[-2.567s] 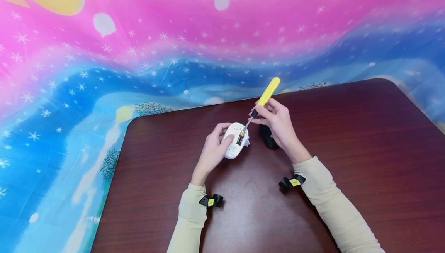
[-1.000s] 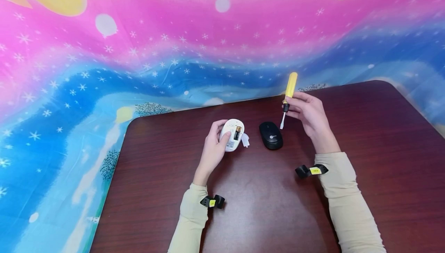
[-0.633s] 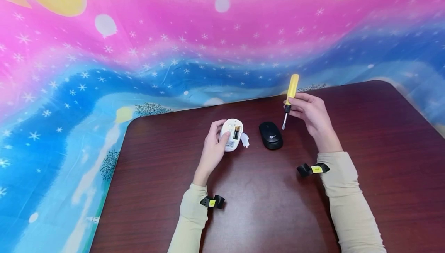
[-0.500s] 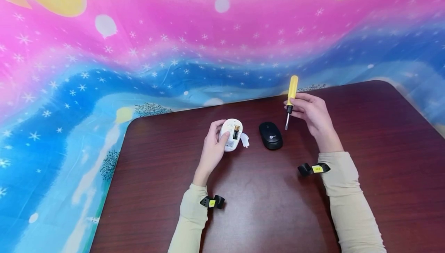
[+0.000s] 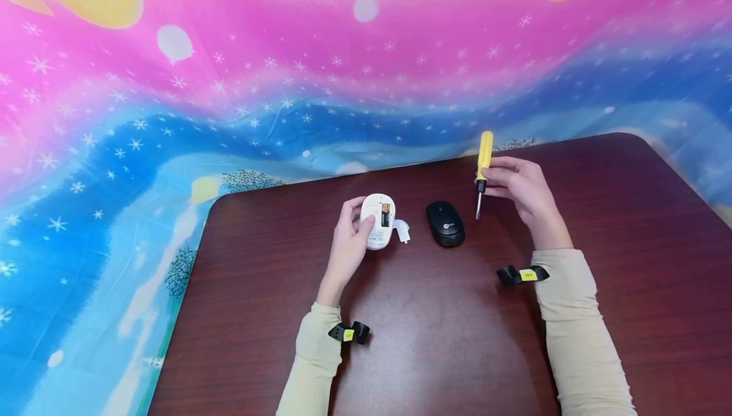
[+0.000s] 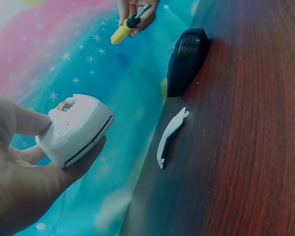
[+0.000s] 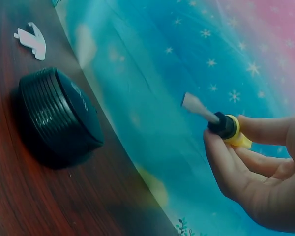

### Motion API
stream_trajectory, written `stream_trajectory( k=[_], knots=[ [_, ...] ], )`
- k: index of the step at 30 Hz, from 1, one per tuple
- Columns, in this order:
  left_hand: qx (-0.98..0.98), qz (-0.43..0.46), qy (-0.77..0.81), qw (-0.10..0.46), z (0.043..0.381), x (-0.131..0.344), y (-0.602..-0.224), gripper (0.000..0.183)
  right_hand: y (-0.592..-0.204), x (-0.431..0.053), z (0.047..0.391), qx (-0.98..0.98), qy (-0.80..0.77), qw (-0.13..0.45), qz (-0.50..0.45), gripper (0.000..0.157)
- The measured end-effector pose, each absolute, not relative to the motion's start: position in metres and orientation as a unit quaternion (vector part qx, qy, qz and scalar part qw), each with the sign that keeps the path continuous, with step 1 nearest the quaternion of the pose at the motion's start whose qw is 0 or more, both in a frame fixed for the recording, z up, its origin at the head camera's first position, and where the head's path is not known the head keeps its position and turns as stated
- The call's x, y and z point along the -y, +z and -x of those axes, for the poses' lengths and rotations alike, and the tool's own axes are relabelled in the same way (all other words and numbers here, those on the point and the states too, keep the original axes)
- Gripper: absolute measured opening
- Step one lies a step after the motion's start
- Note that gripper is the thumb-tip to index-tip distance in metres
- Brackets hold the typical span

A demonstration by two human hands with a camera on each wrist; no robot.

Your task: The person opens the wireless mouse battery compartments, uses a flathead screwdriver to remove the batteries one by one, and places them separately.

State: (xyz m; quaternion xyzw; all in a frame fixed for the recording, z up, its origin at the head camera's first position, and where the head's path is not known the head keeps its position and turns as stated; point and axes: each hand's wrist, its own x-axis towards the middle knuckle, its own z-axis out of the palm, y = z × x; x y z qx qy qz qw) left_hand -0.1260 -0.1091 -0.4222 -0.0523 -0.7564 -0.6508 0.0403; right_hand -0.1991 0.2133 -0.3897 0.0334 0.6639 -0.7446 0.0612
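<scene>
My left hand (image 5: pixel 346 235) grips a white computer mouse (image 5: pixel 375 238) with its underside turned up, the thumb lying across it. Its battery bay is uncovered and a battery (image 5: pixel 386 215) sits inside. To the right, my right hand (image 5: pixel 523 190) holds a yellow-handled screwdriver (image 5: pixel 484 152) between thumb and fingers, its flat metal tip pointing down and apart from everything. The right wrist view shows the wide flat blade (image 7: pixel 196 104) plainly. On the table beside the white mouse lies a white battery cover (image 5: pixel 403 230).
A black computer mouse (image 5: pixel 445 223) stands on the dark wooden table (image 5: pixel 423 327) between the two hands. Behind the table's far edge hangs a pink and blue patterned cloth (image 5: pixel 320 86). Each sleeve carries a black wrist camera, such as the right one (image 5: pixel 521 275).
The screwdriver tip has left the battery bay, and my right hand has moved right with the tool, lowering slightly of late. In my left hand the white mouse has turned a little.
</scene>
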Motion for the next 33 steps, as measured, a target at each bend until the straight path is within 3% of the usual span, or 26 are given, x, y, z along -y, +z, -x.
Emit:
stream_trajectory(
  k=[6,33],
  knots=[
    [0.757,0.045,-0.65,0.04,0.127,0.11,-0.422,0.038,-0.395,-0.218,0.202,-0.735,-0.674,0.06,-0.041,0.051],
    [0.752,0.018,-0.657,0.046,0.128,0.111,-0.426,0.037,-0.424,-0.232,0.207,-0.842,-0.52,0.128,-0.062,0.047]
  ],
)
